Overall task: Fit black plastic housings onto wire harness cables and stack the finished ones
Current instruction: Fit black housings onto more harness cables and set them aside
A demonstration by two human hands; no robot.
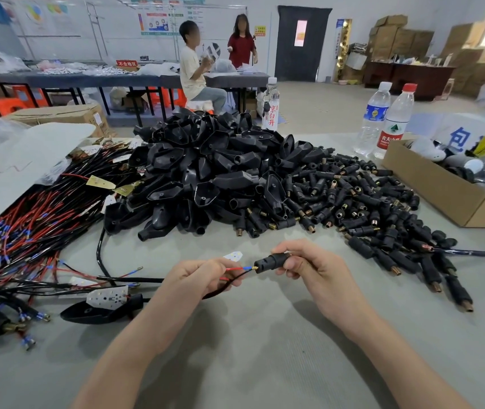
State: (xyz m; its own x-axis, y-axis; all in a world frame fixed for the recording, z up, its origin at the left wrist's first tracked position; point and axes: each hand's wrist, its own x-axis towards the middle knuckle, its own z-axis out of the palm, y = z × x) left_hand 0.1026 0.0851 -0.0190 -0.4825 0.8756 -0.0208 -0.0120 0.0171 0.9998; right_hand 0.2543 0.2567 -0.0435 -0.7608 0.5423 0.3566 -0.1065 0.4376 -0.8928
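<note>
The bench (264,364) is grey-green. Housings (205,172) at its middle are black; the plugs (368,208) toward the right edge are black with brass and copper tips. Wires (23,231) along the left edge are red and black with blue terminals. The held wire (232,269) is red with a blue sleeve, the held plug (270,261) black

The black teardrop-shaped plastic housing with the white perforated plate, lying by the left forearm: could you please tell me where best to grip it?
Probably by the round neck at the right end of the black teardrop-shaped plastic housing, pinched from above. The body lies flat and low, and the white perforated plate rests on top, so the neck's sides look easiest to reach.
</note>
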